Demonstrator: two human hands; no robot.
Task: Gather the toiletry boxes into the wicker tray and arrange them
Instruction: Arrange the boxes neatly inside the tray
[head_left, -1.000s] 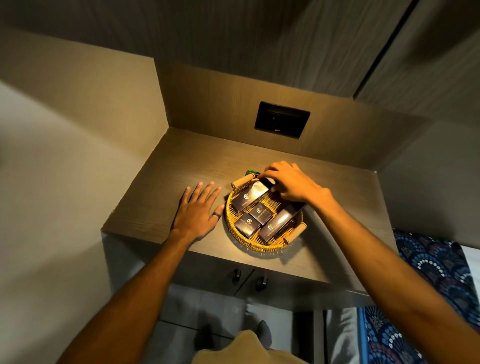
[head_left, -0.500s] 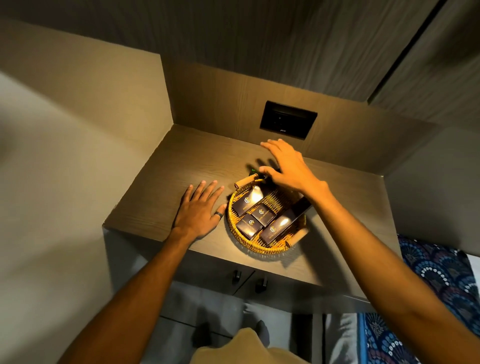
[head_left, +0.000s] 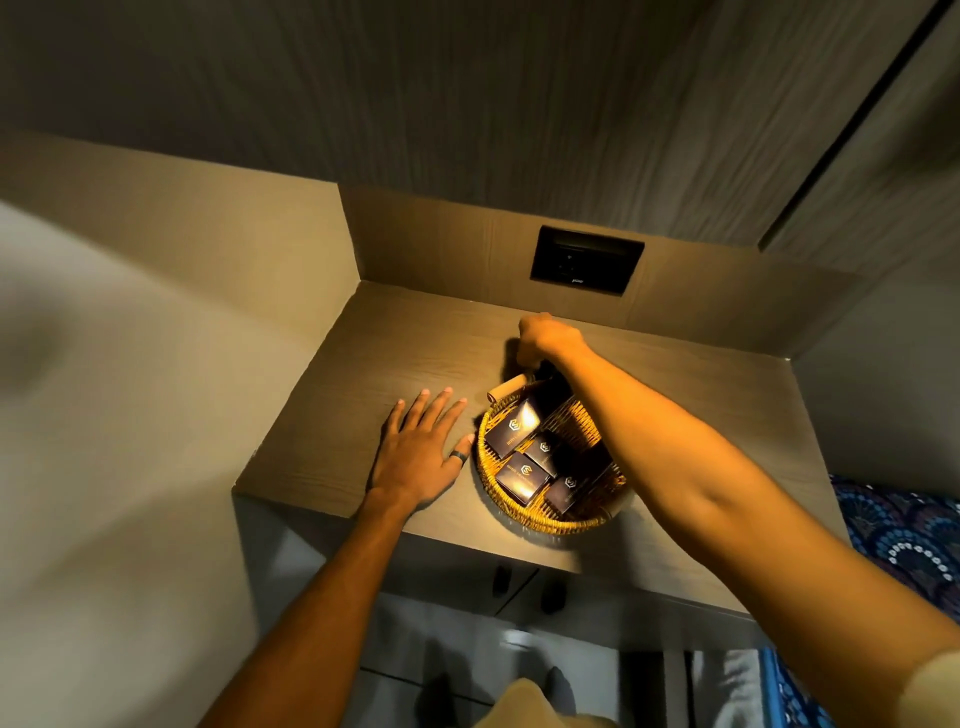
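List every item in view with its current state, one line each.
wicker tray: on the counter, holding boxes.
toiletry boxes: four visible, lying flat inside the tray.
left hand: flat on the counter beside the tray, fingers spread.
right hand: curled behind the tray; what it holds is hidden.
counter: bare around the tray.

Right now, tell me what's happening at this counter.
A person is sorting toiletry boxes in a round wicker tray on the wooden counter. The left hand lies flat on the counter beside the tray, fingers spread. The right hand is curled just behind the tray's far rim, near something dark there; what it grips, if anything, is hidden. Four dark boxes show in the tray, the right forearm covering part of it.
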